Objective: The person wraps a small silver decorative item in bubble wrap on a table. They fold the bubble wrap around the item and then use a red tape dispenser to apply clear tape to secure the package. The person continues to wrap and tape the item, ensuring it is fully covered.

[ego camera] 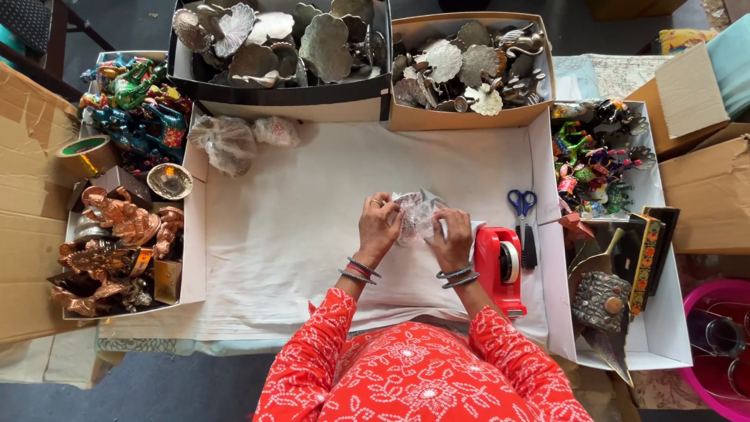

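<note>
Two hands meet over the middle of our white sheet (312, 227), and between them sits a small bundle wrapped in clear plastic (416, 215). Going left to right: our left hand (379, 227) curls its fingers closed on the bundle's left edge, the bundle itself rides just above the sheet, and our right hand (453, 238) pinches the right edge. We judge the wrap light, thin, crinkly and slippery, so it is best held by its gathered edges; what it covers is too blurred to name and may be fragile. Just right of our right hand stands a red tape dispenser (500, 270), then blue-handled scissors (522, 205).
</note>
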